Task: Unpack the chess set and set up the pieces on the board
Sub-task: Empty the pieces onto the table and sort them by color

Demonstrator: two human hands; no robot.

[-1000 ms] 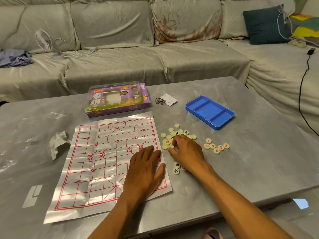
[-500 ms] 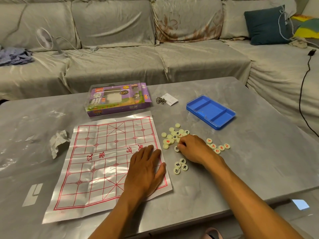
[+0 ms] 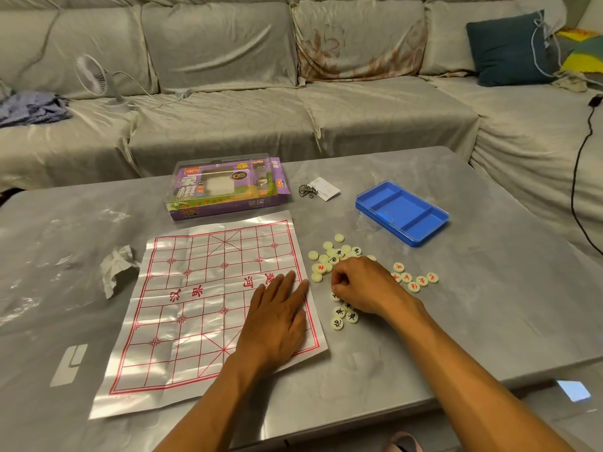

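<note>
Two hands: left hand (image 3: 277, 318) flat on board (image 3: 195, 308) edge, right hand (image 3: 362, 285) curled among pieces (image 3: 329, 259), hold unclear.

Dim, warm light; glare streaks the board (image 3: 202, 298); edges bow.

Right hand (image 3: 362, 285) covers several chess pieces (image 3: 339, 256) beside the paper board (image 3: 202, 305); whether its curled fingers hold one stays unseen.
</note>
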